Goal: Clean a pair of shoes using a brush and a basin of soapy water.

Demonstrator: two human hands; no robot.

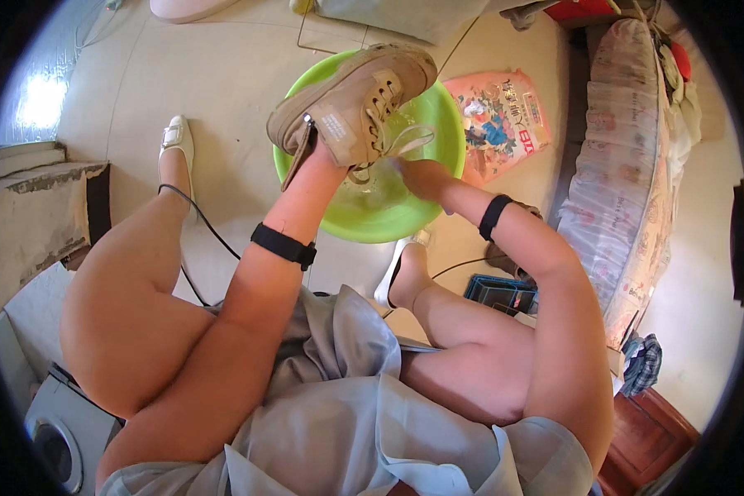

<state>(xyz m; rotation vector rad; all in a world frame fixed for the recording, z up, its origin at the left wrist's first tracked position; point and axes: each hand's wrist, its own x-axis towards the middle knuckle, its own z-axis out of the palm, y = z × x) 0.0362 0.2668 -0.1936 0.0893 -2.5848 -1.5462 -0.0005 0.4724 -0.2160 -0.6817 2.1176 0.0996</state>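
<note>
A tan lace-up sneaker (353, 108) is held up over a lime-green plastic basin (449, 133), its toe towards the upper right. My left hand (326, 159) reaches into the shoe's opening and carries it; the fingers are hidden inside. Pale shoelaces (412, 139) hang loose from the eyelets. Just below them my right hand (418, 178) is over the right part of the basin, with its fingers bent and partly blurred. A small pale bit shows at its fingertips, but what it is cannot be told. Cloudy liquid (372, 195) lies in the basin.
A printed pink plastic bag (502, 118) lies on the tiled floor right of the basin. Nearby are a dark blue crate (501, 294) and brown shoes (502, 257). A plastic-covered padded piece (620, 155) stands at the right. A black cable (204, 217) crosses by my left leg.
</note>
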